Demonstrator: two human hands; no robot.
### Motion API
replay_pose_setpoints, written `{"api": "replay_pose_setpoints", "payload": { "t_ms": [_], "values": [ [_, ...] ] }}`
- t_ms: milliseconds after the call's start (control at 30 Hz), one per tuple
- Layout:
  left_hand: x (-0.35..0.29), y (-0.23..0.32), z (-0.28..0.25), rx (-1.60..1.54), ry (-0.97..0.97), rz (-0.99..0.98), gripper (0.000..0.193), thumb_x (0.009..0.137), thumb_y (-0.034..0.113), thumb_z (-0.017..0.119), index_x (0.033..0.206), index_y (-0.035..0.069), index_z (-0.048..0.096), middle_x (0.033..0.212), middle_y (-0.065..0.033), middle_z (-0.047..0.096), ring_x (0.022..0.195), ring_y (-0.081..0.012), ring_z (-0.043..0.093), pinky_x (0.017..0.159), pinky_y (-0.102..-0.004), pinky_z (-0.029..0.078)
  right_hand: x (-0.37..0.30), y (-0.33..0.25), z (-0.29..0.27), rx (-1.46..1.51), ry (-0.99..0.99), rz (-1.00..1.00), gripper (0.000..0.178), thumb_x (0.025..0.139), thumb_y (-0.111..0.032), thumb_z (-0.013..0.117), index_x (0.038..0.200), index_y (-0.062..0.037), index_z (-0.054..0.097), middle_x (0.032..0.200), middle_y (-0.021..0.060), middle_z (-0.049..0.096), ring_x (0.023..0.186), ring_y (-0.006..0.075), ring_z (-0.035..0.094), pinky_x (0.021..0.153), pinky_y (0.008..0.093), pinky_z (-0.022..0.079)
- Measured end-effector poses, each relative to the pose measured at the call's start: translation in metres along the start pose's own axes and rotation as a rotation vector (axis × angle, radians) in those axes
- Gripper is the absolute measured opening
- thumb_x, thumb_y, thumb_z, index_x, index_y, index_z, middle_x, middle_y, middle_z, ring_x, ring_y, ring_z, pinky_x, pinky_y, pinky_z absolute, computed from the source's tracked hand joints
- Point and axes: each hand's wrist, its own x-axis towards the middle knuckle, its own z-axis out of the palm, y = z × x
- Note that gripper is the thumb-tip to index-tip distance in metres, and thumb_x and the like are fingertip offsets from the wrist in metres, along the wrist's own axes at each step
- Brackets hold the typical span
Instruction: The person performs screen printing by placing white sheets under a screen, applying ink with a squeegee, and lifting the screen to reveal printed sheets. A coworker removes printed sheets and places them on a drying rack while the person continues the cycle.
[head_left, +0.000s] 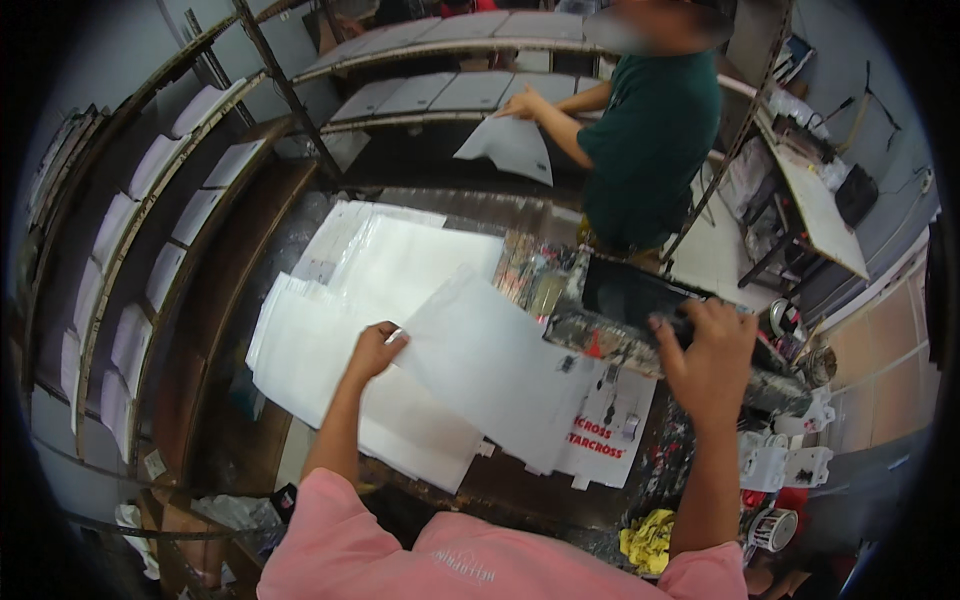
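My left hand (374, 352) pinches the left edge of a white sheet (480, 350) between thumb and fingers. The sheet slants over the table, its right end by a white piece with red and black print (612, 430). Under and behind it lies a stack of white sheets (410, 255). My right hand (710, 355) is open, fingers spread and curved, over the near side of a dark, paint-smeared screen frame (620, 340). Whether it touches the frame I cannot tell.
Racks with white sheets (155, 165) line the left, and a shelf with more sheets (470, 92) stands behind. Across the table a person in a dark green shirt (650, 150) holds a pale sheet (510, 148). A yellow crumpled cloth (648, 540) and a can (772, 530) sit near right.
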Motion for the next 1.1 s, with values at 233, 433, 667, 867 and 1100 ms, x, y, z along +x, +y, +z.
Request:
{"api": "replay_pose_setpoints", "payload": {
  "t_ms": [233, 433, 667, 867, 1100],
  "values": [
    [0.072, -0.020, -0.038, 0.674, 0.363, -0.229, 0.082, 0.091, 0.049, 0.081, 0.152, 0.002, 0.053, 0.145, -0.0285, 0.061, 0.134, -0.0401, 0.060, 0.108, -0.0551, 0.050, -0.026, 0.002, 0.004, -0.021, 0.045, -0.054, 0.047, 0.091, -0.047, 0.077, 0.096, -0.0006, 0.075, 0.089, 0.0129, 0.067, 0.090, 0.0315, 0.061, 0.091, 0.0460, 0.040],
    [-0.102, -0.024, 0.098, 0.062, 0.256, -0.013, 0.072, 0.093, 0.053, 0.080, 0.143, 0.005, 0.061, 0.145, -0.0219, 0.063, 0.137, -0.0385, 0.059, 0.115, -0.0471, 0.048, -0.049, 0.001, 0.013, -0.060, 0.071, -0.079, 0.053, 0.096, -0.054, 0.070, 0.096, -0.0004, 0.075, 0.092, 0.0145, 0.070, 0.093, 0.0329, 0.063, 0.094, 0.0481, 0.040],
    [-0.329, -0.039, 0.130, 0.061, -0.030, -0.141, 0.069, 0.091, 0.052, 0.082, 0.136, 0.001, 0.069, 0.137, -0.0232, 0.067, 0.126, -0.0394, 0.065, 0.109, -0.0454, 0.051, -0.066, -0.008, 0.012, -0.128, -0.001, -0.040, 0.056, 0.102, -0.055, 0.062, 0.105, -0.0011, 0.078, 0.105, 0.0159, 0.075, 0.101, 0.0328, 0.068, 0.095, 0.0477, 0.042],
    [-0.279, -0.134, 0.046, 0.153, 0.374, -0.234, 0.067, 0.095, 0.045, 0.079, 0.138, -0.004, 0.063, 0.140, -0.0296, 0.061, 0.128, -0.0466, 0.060, 0.110, -0.0510, 0.050, -0.073, -0.011, 0.020, -0.161, 0.009, -0.058, 0.052, 0.102, -0.051, 0.063, 0.105, -0.0016, 0.077, 0.101, 0.0151, 0.072, 0.102, 0.0331, 0.067, 0.095, 0.0475, 0.042],
    [-0.200, -0.162, 0.018, 0.509, 0.363, -0.142, 0.067, 0.098, 0.046, 0.074, 0.146, 0.000, 0.061, 0.157, -0.0271, 0.050, 0.147, -0.0426, 0.044, 0.121, -0.0520, 0.039, -0.077, -0.007, 0.030, -0.134, -0.028, -0.042, 0.040, 0.101, -0.041, 0.067, 0.106, -0.0021, 0.074, 0.105, 0.0161, 0.070, 0.107, 0.0368, 0.065, 0.101, 0.0475, 0.042]
  ]
}}
